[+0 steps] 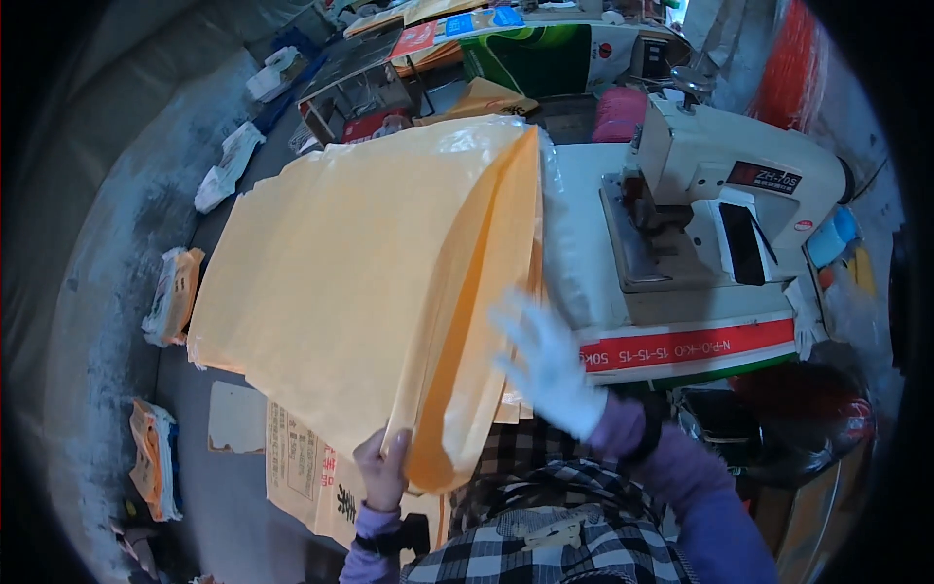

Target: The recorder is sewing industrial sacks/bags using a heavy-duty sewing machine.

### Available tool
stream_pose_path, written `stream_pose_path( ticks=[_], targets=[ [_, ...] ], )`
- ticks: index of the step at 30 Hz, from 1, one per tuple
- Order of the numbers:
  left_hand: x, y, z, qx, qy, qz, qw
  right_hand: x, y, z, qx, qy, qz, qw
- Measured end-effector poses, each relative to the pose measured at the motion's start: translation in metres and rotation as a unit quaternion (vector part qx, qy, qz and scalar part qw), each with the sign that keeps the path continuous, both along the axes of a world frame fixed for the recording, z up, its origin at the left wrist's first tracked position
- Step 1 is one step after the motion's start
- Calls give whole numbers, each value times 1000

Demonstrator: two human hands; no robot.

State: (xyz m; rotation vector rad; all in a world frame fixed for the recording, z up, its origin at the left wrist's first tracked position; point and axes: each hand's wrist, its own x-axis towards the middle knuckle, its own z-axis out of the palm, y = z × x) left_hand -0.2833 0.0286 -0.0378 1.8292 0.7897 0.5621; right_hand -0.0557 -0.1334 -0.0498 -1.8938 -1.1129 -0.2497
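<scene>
A stack of large yellow-orange woven sacks [321, 253] lies in front of me and partly covers the white sewing machine table. My bare left hand [381, 469] pinches the near edge of the top sack, with the thumb on its upper side. That sack's right side [486, 321] is lifted and folded, so a darker orange inner face shows. My right hand [550, 365], in a white glove, hovers over the sack's right edge with its fingers spread and blurred by motion. I see nothing held in it.
To the right stands a white industrial sewing machine [739, 175] on a table with a red front strip [691, 346]. Below the stack lies a printed tan sack [297, 477]. Folded bag bundles [173, 297] line the left edge. A pink thread cone [620, 114] stands behind.
</scene>
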Motion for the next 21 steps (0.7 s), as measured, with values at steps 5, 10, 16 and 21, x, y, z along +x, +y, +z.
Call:
stream_pose_path(
  ticks=[5, 10, 16, 21],
  targets=[
    [-53, -4, 27, 219, 95, -117, 964, 146, 35, 60, -81, -334, -84, 935],
    [-86, -15, 21, 557, 156, -28, 815, 174, 62, 38, -81, -252, 116, 957],
    [-49, -47, -27, -182, -23, -141, 973, 150, 68, 42, -80, -253, 78, 961],
    [-117, -19, -27, -488, -93, 176, 850, 155, 46, 44, -88, -303, 103, 943]
  ],
)
